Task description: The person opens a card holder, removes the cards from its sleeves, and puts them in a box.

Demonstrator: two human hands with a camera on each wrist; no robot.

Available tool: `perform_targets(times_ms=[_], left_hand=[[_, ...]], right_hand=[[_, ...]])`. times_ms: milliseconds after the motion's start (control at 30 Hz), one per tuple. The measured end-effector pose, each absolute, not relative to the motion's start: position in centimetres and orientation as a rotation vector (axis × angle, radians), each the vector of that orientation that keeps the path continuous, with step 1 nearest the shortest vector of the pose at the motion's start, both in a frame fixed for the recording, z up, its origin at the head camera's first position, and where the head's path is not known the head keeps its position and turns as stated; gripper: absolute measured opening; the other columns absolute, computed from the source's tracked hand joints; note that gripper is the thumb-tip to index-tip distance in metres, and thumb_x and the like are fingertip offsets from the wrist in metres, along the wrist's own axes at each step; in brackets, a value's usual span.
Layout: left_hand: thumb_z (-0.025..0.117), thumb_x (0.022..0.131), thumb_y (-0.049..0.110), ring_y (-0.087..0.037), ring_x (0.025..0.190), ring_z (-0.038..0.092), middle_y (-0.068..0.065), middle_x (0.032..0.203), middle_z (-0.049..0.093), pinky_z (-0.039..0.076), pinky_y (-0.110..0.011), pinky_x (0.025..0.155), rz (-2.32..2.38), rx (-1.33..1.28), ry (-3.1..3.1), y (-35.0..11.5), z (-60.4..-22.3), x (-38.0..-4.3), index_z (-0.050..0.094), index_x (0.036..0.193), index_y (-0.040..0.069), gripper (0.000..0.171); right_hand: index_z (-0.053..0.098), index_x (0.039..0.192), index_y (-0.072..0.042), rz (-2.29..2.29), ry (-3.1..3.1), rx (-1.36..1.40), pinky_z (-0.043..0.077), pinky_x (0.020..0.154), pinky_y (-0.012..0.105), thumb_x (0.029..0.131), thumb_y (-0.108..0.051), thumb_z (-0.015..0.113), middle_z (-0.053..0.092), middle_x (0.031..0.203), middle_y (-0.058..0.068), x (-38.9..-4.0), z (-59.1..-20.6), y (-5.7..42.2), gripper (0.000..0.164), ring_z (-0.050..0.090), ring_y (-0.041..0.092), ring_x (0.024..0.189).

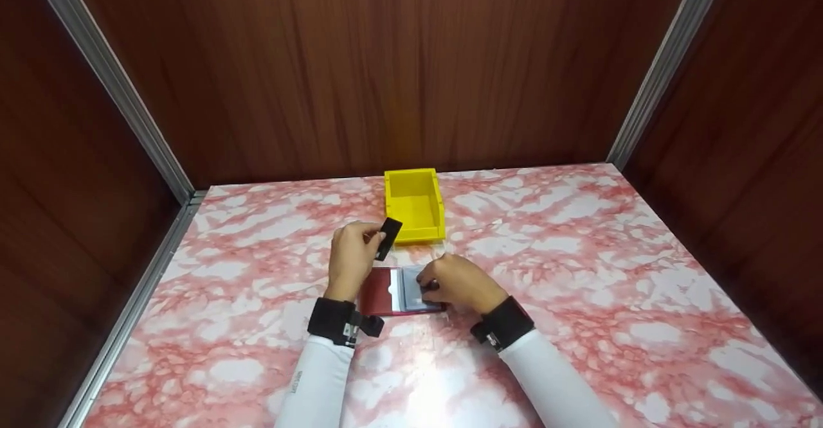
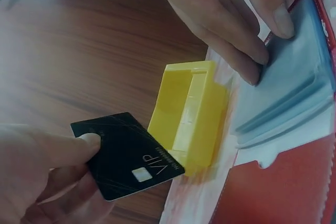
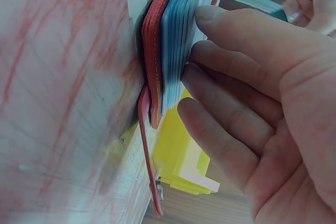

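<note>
My left hand (image 1: pixel 352 251) pinches a black card (image 2: pixel 131 156) between thumb and fingers, above the table. The card bears "VIP" lettering and a chip. Below it lies an open red card holder (image 1: pixel 376 292) with a stack of clear plastic sleeves (image 2: pixel 289 77) on its right side and a white notched pocket edge by the fold. My right hand (image 1: pixel 466 283) rests its fingertips on the sleeves, thumb and fingers apart and loosely bent. In the right wrist view, the layered sleeve edges (image 3: pixel 176 40) and a red strap (image 3: pixel 146 156) with a snap show.
A yellow bin (image 1: pixel 418 232) stands just beyond the card holder, near the back wall (image 1: pixel 360 74). The table (image 1: pixel 578 274) has a red and white marbled top. Brown wood-grain panels with metal corner strips enclose it at the sides and back.
</note>
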State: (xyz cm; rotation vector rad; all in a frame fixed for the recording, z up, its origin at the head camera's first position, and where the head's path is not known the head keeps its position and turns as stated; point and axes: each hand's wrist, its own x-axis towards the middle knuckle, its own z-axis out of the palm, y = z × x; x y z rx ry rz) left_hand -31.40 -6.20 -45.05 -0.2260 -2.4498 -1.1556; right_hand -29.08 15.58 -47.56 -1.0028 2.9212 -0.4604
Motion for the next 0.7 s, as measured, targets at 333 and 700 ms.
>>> perform_targets(times_ms=[333, 700], left_hand=[[0.077, 0.088, 0.01, -0.032, 0.091, 0.073, -0.01, 0.095, 0.077, 0.06, -0.046, 0.082, -0.837, -0.308, -2.398, -3.1, -44.0, -32.8, 0.081, 0.098, 0.009, 0.011], [0.071, 0.09, 0.003, -0.031, 0.09, 0.069, -0.01, 0.09, 0.074, 0.059, -0.043, 0.086, -0.766, -0.41, -2.358, -0.1, -44.2, -35.1, 0.082, 0.097, 0.011, 0.015]], right_hand=[[0.08, 0.107, -0.015, -0.482, 2.95, -1.002, 0.061, 0.085, 0.032, 0.084, -0.023, 0.083, 0.08, 0.098, -0.001, -28.9, -47.5, 16.0, 0.024, 0.07, 0.009, 0.083], [0.081, 0.093, -0.017, -0.511, 2.946, -1.079, 0.05, 0.064, 0.022, 0.084, -0.018, 0.08, 0.072, 0.076, -0.008, -29.0, -47.5, 16.0, 0.01, 0.055, 0.008, 0.064]])
